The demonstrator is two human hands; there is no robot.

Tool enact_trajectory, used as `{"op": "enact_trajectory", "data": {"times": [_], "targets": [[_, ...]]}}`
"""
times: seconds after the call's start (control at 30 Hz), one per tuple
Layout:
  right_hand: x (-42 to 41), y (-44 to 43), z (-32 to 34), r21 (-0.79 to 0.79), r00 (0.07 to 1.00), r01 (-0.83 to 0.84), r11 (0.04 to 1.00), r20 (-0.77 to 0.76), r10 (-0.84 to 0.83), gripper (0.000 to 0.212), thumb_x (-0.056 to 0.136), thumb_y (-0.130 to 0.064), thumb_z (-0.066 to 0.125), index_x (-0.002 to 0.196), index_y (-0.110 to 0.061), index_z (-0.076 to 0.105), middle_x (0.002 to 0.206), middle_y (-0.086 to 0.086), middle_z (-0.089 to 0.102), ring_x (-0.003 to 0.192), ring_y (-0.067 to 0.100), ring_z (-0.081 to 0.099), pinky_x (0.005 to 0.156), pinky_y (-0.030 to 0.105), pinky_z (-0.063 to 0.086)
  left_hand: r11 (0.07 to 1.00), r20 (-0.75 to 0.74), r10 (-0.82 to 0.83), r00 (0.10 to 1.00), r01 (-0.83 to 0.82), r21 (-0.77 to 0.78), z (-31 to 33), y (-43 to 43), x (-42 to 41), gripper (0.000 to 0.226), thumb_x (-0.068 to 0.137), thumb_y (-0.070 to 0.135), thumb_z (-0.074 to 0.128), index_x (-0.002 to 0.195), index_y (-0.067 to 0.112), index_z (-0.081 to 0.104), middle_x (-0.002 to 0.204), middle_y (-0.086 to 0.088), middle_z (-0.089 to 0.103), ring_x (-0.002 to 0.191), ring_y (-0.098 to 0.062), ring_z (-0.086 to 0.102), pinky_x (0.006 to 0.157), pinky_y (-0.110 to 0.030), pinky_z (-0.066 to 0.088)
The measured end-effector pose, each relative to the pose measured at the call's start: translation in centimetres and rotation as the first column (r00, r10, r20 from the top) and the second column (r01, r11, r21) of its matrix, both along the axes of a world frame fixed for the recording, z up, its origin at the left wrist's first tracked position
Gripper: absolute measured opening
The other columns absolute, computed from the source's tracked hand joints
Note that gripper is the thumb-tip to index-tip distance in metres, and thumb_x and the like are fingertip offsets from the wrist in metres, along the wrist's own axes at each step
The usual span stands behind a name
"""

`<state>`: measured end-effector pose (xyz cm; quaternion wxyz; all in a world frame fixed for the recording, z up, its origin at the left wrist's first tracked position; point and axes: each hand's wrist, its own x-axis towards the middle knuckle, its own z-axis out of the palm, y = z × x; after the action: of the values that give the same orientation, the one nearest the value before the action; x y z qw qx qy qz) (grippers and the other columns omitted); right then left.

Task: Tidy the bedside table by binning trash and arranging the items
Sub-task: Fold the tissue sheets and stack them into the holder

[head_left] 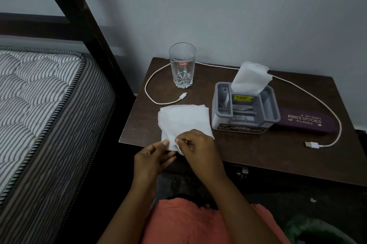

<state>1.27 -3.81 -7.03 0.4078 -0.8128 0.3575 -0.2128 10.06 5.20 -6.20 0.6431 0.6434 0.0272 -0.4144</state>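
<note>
Left hand [152,156] and right hand [195,147], forearms angled inward, both pinching the near corner of a white tissue [183,119] spread at the tabletop [258,156] front edge, drinking glass [182,65] and charging cable [158,76] beyond.

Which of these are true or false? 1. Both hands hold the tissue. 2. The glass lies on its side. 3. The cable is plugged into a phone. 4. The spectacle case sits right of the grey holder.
1. True: the left hand and right hand pinch the tissue.
2. False: the glass stands upright.
3. False: no phone shows; both ends of the cable lie loose.
4. True: the spectacle case sits right of the grey holder.
</note>
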Motion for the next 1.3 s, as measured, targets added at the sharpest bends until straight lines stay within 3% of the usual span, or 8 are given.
{"op": "enact_trajectory", "data": {"times": [0.2, 0.53, 0.7, 0.8, 0.87, 1.03, 1.17, 1.3], "targets": [[0.0, -0.2, -0.1, 0.1, 0.996, 0.033, 0.994, 0.074, -0.041, 0.011, 0.084, -0.023, 0.063, 0.077, -0.016, 0.069, 0.079, -0.002, 0.068, 0.074, 0.01, 0.061, 0.073, 0.032, 0.051, 0.998, -0.012, 0.043, 0.999, -0.043, 0.036, 0.8, -0.3, -0.2, 0.037, 0.09, 0.037, 0.056, 0.103, 0.003, 0.065, 0.096, -0.021, 0.07, 0.088, -0.032, 0.071, 0.066, -0.027, 0.061], [-0.2, -0.5, 0.1, 0.192, 0.983, 0.128, 0.973, 0.109, -0.151, 0.014, 0.089, -0.019, 0.058, 0.077, -0.013, 0.062, 0.066, -0.006, 0.06, 0.062, 0.006, 0.056, 0.057, 0.017, 0.041, 0.996, 0.039, -0.004, 0.999, 0.0, 0.093, 0.4, -0.5, -0.2, 0.019, 0.087, 0.018, 0.065, 0.093, 0.001, 0.064, 0.087, -0.019, 0.069, 0.074, -0.024, 0.068, 0.062, -0.025, 0.06], [-0.4, -0.7, 0.5, 0.176, 0.967, 0.187, 0.966, 0.142, -0.213, 0.009, 0.089, -0.009, 0.056, 0.095, -0.014, 0.06, 0.072, -0.004, 0.058, 0.061, 0.004, 0.055, 0.056, 0.011, 0.038, 0.933, 0.576, -0.215, 0.789, -0.009, 0.36, 1.0, -0.1, 0.3, 0.012, 0.082, 0.025, 0.069, 0.09, 0.018, 0.063, 0.08, 0.001, 0.063, 0.076, -0.018, 0.062, 0.067, -0.029, 0.046], [-0.7, -0.7, 1.3, 0.089, 0.982, 0.118, 0.989, 0.136, -0.129, 0.02, 0.09, -0.008, 0.053, 0.109, -0.015, 0.058, 0.09, -0.003, 0.059, 0.079, 0.013, 0.061, 0.068, 0.019, 0.046, 0.952, 0.194, -0.234, 0.952, 0.184, 0.245, 2.9, -1.9, 0.9, 0.035, 0.093, 0.043, 0.049, 0.096, 0.013, 0.065, 0.082, -0.005, 0.066, 0.065, -0.018, 0.059, 0.055, -0.025, 0.048], [-0.9, -0.3, 2.0, -0.026, 0.996, 0.039, 0.999, 0.086, -0.036, 0.023, 0.092, -0.013, 0.051, 0.114, -0.018, 0.055, 0.099, -0.001, 0.064, 0.088, 0.015, 0.062, 0.076, 0.024, 0.048, 0.936, 0.006, -0.275, 0.961, 0.266, 0.229, 3.7, -3.6, 1.7, 0.052, 0.09, 0.057, 0.042, 0.101, 0.009, 0.061, 0.085, -0.009, 0.066, 0.066, -0.02, 0.063, 0.054, -0.026, 0.054], [-1.6, 0.9, 3.0, -0.189, 0.996, -0.077, 0.979, -0.056, 0.068, 0.027, 0.093, -0.032, 0.047, 0.12, -0.028, 0.05, 0.109, -0.003, 0.067, 0.099, 0.018, 0.061, 0.078, 0.039, 0.052, 0.893, 0.157, -0.349, 0.924, 0.277, 0.355, 3.2, -7.0, 3.7, 0.038, 0.082, 0.024, 0.071, 0.105, -0.005, 0.063, 0.099, -0.023, 0.067, 0.075, -0.031, 0.066, 0.052, -0.029, 0.056], [-3.5, 0.5, 3.6, -0.077, 0.995, 0.095, 0.992, 0.045, -0.092, 0.023, 0.091, -0.031, 0.054, 0.113, -0.03, 0.058, 0.106, -0.013, 0.065, 0.1, 0.005, 0.059, 0.081, 0.026, 0.05, 0.838, 0.358, -0.469, 0.807, 0.28, 0.468, 4.1, -7.4, 4.5, 0.025, 0.08, 0.021, 0.072, 0.092, 0.0, 0.067, 0.103, -0.022, 0.069, 0.092, -0.034, 0.066, 0.074, -0.037, 0.049], [-6.3, -0.5, 5.4, 0.394, 0.903, 0.305, 0.867, 0.171, -0.395, 0.012, 0.087, -0.027, 0.061, 0.098, -0.023, 0.066, 0.092, -0.009, 0.068, 0.086, -0.001, 0.063, 0.072, 0.008, 0.048, 0.88, 0.34, -0.468, 0.816, 0.392, 0.27, 8.3, -5.8, 3.7, 0.017, 0.08, 0.025, 0.071, 0.089, 0.011, 0.071, 0.096, -0.013, 0.074, 0.089, -0.028, 0.07, 0.084, -0.042, 0.054]]}}
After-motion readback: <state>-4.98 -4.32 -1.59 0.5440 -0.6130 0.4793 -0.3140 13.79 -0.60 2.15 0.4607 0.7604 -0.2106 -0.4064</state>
